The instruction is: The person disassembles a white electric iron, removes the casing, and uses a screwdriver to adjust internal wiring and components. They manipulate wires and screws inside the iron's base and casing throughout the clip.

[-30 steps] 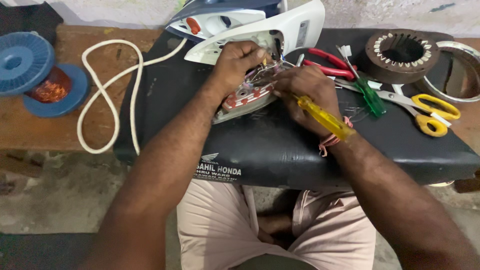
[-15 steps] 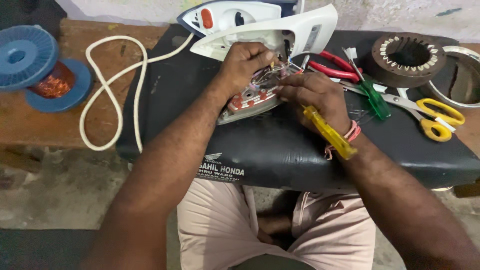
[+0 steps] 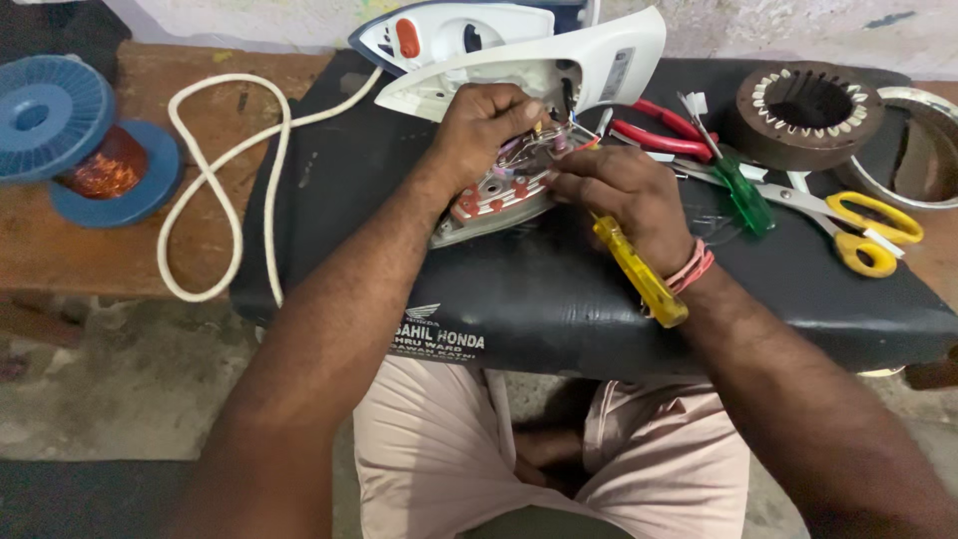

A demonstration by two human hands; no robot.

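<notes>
Hands (image 3: 489, 125) (image 3: 624, 190) crowd opened iron (image 3: 499, 190); pliers (image 3: 654, 130) just beside.

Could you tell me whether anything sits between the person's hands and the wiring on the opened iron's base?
Nothing visible does: the left hand and right hand are both already at the wiring on the iron's base, though the yellow screwdriver occupies the right hand.
</notes>
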